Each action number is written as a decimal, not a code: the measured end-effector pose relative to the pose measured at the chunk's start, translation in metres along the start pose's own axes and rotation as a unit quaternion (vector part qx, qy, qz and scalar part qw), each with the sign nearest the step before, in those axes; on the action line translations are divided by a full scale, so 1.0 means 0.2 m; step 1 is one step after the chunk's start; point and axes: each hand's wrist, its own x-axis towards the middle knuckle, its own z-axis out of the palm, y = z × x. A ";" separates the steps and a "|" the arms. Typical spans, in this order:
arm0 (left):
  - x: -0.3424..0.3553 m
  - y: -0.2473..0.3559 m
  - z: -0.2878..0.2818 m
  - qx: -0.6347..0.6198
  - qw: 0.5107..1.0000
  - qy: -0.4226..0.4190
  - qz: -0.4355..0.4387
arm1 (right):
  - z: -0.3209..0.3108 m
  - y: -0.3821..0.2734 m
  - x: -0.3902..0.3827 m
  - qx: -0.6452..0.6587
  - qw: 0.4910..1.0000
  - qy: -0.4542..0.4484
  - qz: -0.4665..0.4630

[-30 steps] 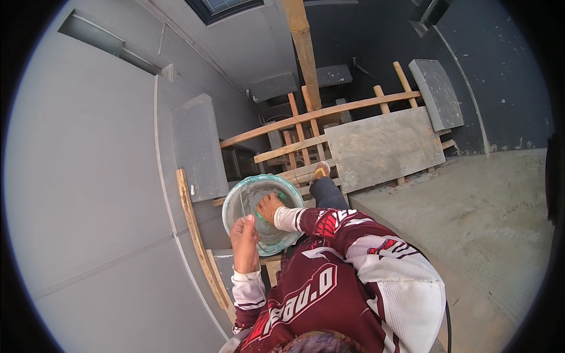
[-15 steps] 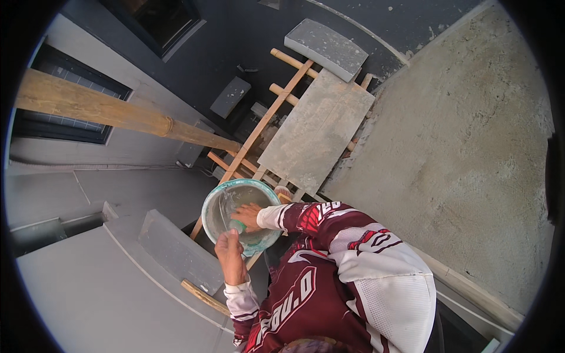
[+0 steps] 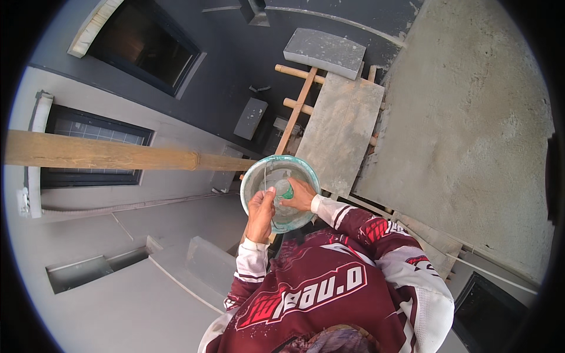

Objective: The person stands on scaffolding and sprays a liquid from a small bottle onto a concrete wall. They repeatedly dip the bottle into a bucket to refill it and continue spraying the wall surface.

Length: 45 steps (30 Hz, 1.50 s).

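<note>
A round bucket with a worn teal rim (image 3: 246, 179) is in front of me, its inside smeared grey. My left hand (image 3: 259, 219) is at its near left side, with thumb and fingers pinched on the thin wire handle (image 3: 265, 175) that crosses the opening. Reaching in over the right side, my right hand (image 3: 301, 195) curls around a small green cup-like thing (image 3: 288, 193). Its pale round part shows beside the fingers; the rest is hidden by my hand.
Beyond the bucket lies a grey board (image 3: 344, 132) on wooden poles, with a grey slab (image 3: 325, 50) at its far end. A thick bamboo pole (image 3: 118, 156) comes in from the left. Rough cement surface (image 3: 459, 135) spreads at right. Windows (image 3: 144, 44) sit in the left walls.
The view has shifted, and the bucket and both hands now appear farther right and slightly higher. My right hand has drawn back from deeper inside the bucket, with the green thing still in it.
</note>
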 end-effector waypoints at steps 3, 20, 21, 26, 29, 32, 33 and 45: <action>0.05 0.05 0.06 0.027 0.999 -0.021 -0.007 | -0.06 0.01 0.00 -0.011 0.998 0.010 0.057; 0.13 0.04 0.09 0.036 0.999 0.022 -0.017 | 0.05 0.10 -0.13 0.066 0.989 0.083 -0.102; 0.12 0.04 0.09 0.041 0.999 0.026 -0.018 | 0.04 0.09 -0.14 0.071 0.989 0.075 -0.105; 0.14 0.07 0.09 0.050 0.998 0.047 -0.013 | -0.02 0.07 -0.12 0.130 0.985 0.061 -0.092; 0.15 0.10 0.11 0.042 0.998 0.050 -0.009 | -0.04 0.08 -0.09 0.146 0.980 0.084 -0.102; 0.18 0.13 0.11 0.046 0.998 0.038 -0.012 | -0.11 0.06 -0.06 0.162 0.979 0.079 -0.095; 0.20 0.14 0.11 0.050 0.998 0.034 -0.014 | -0.14 0.04 -0.06 0.169 0.979 0.071 -0.087; 0.51 0.29 0.28 0.066 0.988 -0.134 -0.035 | -0.35 0.06 0.04 0.163 0.949 0.271 0.019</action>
